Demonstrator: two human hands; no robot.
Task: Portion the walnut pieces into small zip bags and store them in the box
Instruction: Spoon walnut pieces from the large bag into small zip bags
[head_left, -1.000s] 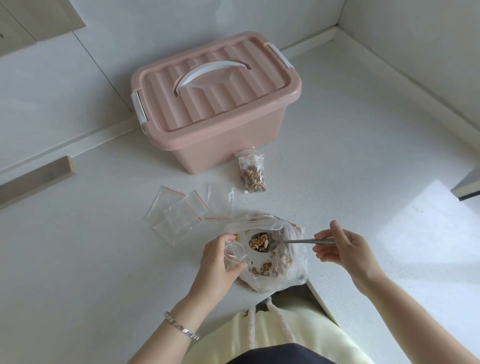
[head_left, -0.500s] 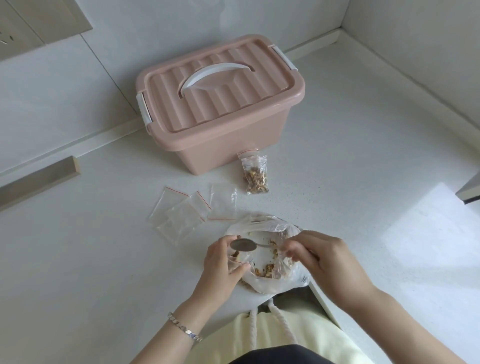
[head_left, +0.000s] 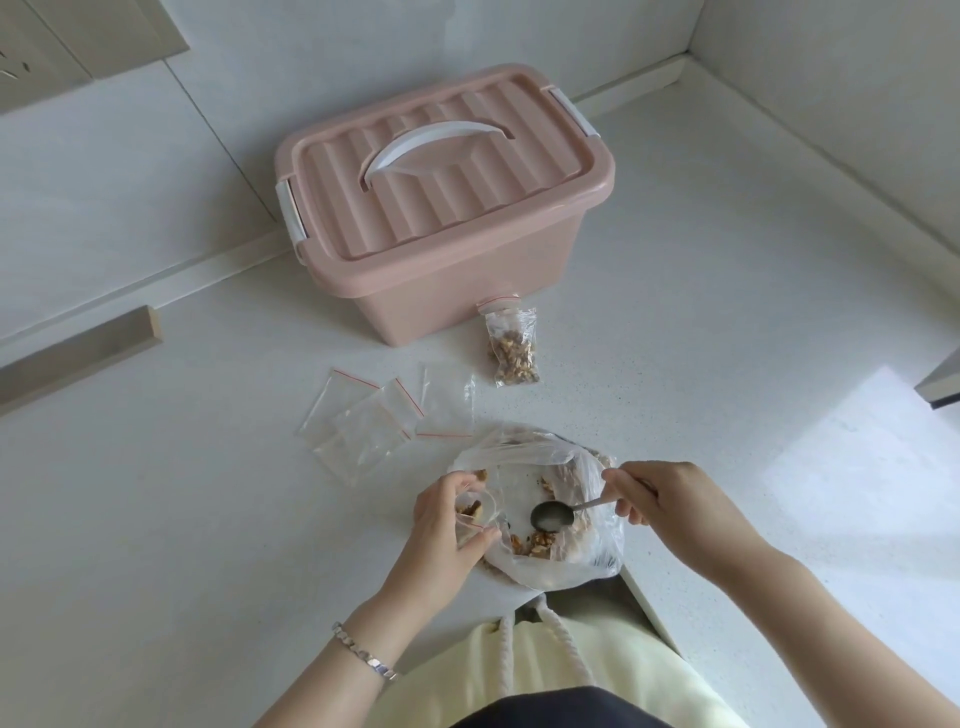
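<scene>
Two hands work at the near edge of the white surface (head_left: 727, 312). The left hand (head_left: 447, 525) has its grip curled round a small zip bag (head_left: 475, 512), held mouth-up, with a few walnut pieces inside. The right hand (head_left: 670, 504) has its grip pinched on the handle of a metal spoon (head_left: 553, 515), whose bowl looks empty and hangs just above the walnut pieces (head_left: 537, 543) in a large crumpled plastic bag (head_left: 571, 561). Several empty zip bags (head_left: 374, 421) with red seal lines lie overlapping just beyond the large bag. A filled zip bag (head_left: 511, 353) of walnuts sits further back, its top touching the front wall of the pink box (head_left: 441, 291), whose ribbed lid with a white handle (head_left: 436, 143) is on.
</scene>
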